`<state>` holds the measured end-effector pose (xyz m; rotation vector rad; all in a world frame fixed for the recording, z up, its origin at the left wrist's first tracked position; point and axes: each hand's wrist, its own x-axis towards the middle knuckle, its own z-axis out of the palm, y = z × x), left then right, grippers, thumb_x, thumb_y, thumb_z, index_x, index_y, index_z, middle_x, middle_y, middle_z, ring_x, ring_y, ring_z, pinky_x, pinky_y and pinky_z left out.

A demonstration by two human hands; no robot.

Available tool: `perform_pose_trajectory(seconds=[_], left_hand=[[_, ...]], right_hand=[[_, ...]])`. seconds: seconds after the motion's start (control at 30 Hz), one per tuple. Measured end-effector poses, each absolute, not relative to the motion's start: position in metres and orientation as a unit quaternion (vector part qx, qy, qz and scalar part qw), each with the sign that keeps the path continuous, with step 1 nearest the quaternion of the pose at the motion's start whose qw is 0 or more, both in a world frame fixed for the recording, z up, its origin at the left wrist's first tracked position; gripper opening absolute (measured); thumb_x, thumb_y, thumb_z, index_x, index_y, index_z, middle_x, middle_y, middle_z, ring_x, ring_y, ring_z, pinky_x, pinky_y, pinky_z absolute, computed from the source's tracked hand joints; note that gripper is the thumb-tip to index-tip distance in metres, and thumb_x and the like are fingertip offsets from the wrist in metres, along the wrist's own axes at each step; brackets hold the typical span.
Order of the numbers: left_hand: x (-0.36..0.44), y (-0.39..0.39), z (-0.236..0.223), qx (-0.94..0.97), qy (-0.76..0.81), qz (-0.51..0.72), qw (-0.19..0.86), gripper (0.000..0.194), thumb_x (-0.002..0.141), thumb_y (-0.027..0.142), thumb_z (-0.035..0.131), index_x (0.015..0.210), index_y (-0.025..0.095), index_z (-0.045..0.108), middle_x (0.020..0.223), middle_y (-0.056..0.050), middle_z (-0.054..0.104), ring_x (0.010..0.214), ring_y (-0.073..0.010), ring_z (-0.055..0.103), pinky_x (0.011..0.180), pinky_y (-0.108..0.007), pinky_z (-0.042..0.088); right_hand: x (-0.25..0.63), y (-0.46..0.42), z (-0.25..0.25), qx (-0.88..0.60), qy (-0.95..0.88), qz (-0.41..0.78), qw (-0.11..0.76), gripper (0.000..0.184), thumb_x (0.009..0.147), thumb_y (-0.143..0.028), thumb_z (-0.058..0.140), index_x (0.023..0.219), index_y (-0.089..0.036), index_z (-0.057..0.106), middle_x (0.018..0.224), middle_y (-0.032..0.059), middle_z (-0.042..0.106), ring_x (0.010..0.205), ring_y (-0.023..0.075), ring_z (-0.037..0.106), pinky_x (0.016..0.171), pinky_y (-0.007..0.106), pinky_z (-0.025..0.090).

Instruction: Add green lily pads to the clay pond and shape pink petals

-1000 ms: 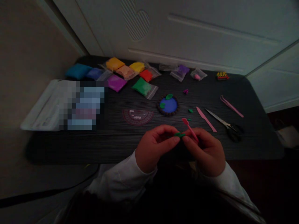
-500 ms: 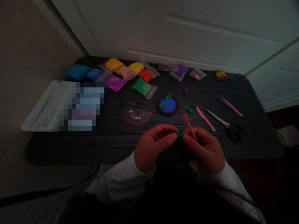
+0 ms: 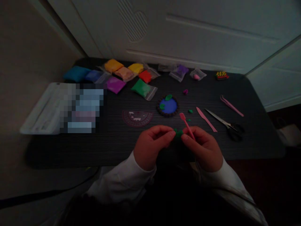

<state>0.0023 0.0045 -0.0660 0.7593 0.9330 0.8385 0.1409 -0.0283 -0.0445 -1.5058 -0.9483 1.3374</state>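
The left hand (image 3: 150, 146) and the right hand (image 3: 204, 148) are both pinching one small green piece (image 3: 179, 133), while the right is also holding a pink tool (image 3: 188, 126).

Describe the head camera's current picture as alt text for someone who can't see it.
A person's left hand and right hand hold a green clay piece between them, the right also gripping a pink spatula-tipped tool. Around them on a dark table lie a dark-rimmed blue disc, scissors and colourful bagged clay.
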Motion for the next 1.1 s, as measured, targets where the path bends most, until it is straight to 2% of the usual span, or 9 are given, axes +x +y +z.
perform_pose_trajectory(seconds=[0.13,0.33,0.6,0.83,0.97,1.1], left_hand=[[0.0020,0.0033,-0.0664,0.340,0.424,0.362,0.758,0.012,0.064,0.026,0.065,0.073,0.018,0.063,0.056,0.004,0.054,0.053,-0.0076,0.047,0.051,-0.021,0.034],[0.0009,0.0041,-0.0613,0.330,0.413,0.354,0.771,0.012,0.064,0.023,0.066,0.075,0.018,0.063,0.065,0.002,0.060,0.054,-0.0059,0.048,0.053,-0.020,0.035],[0.0007,0.0053,-0.0600,0.372,0.420,0.361,0.745,0.010,0.066,0.024,0.064,0.067,0.015,0.061,0.056,0.004,0.052,0.052,-0.0063,0.044,0.052,-0.021,0.034],[-0.0011,0.0060,-0.0589,0.331,0.394,0.357,0.779,0.018,0.070,0.030,0.057,0.077,0.013,0.061,0.069,-0.002,0.057,0.059,-0.0105,0.049,0.050,-0.023,0.035],[-0.0020,0.0046,-0.0604,0.352,0.410,0.346,0.767,0.012,0.065,0.023,0.063,0.074,0.015,0.061,0.059,0.002,0.055,0.051,-0.0066,0.045,0.050,-0.021,0.035],[-0.0066,0.0089,-0.0624,0.345,0.441,0.355,0.749,0.012,0.063,0.022,0.066,0.073,0.015,0.062,0.059,0.002,0.057,0.051,-0.0062,0.047,0.050,-0.020,0.035]], right_hand=[[0.1430,-0.0271,-0.0471,-0.617,-0.395,0.516,0.444,0.015,0.066,-0.033,0.061,0.070,-0.019,0.058,0.052,-0.0052,0.041,0.048,0.0073,0.034,0.047,0.023,0.026],[0.1436,-0.0273,-0.0463,-0.622,-0.400,0.515,0.433,0.014,0.067,-0.033,0.060,0.069,-0.019,0.057,0.052,-0.0056,0.040,0.048,0.0071,0.033,0.046,0.022,0.025],[0.1434,-0.0280,-0.0404,-0.613,-0.432,0.538,0.385,0.016,0.070,-0.034,0.057,0.068,-0.018,0.055,0.050,-0.0060,0.038,0.046,0.0065,0.031,0.044,0.021,0.024],[0.1470,-0.0273,-0.0438,-0.613,-0.443,0.534,0.378,0.016,0.071,-0.034,0.056,0.071,-0.018,0.055,0.056,-0.0039,0.045,0.049,0.0075,0.036,0.046,0.022,0.027],[0.1473,-0.0267,-0.0440,-0.617,-0.461,0.526,0.360,0.019,0.072,-0.037,0.055,0.071,-0.018,0.055,0.053,-0.0047,0.043,0.047,0.0074,0.036,0.045,0.022,0.028],[0.1499,-0.0260,-0.0447,-0.634,-0.536,0.429,0.357,0.023,0.078,-0.038,0.046,0.079,-0.018,0.058,0.064,-0.0007,0.054,0.058,0.0111,0.047,0.053,0.024,0.035]])
